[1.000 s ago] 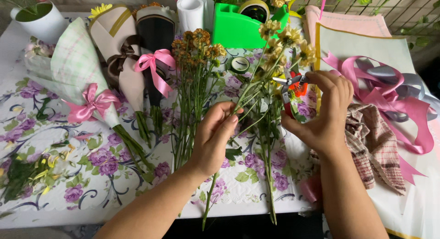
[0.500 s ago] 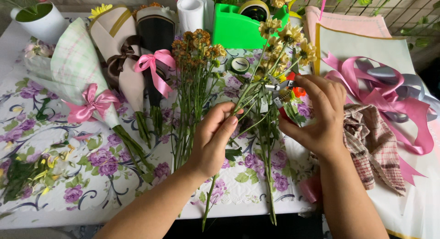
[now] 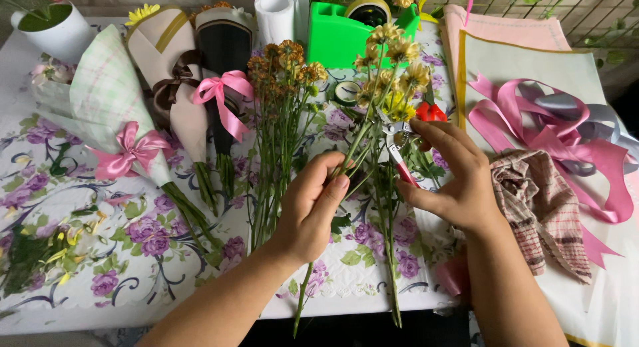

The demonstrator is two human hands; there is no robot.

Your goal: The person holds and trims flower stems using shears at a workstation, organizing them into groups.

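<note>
Left hand (image 3: 311, 207): pinching a yellow stem (image 3: 363, 131), held over the table (image 3: 86, 280).
Right hand (image 3: 456, 180): closed around red shears (image 3: 406, 144), blades at the stem.
Done: three bouquets (image 3: 106, 107) wrapped, bows tied.
Left: orange bunch (image 3: 283, 114) loose, unwrapped; ribbons (image 3: 546, 131) and paper (image 3: 532, 61) waiting at right.

Floral-clothed table (image 3: 100, 267) in soft daylight
</note>
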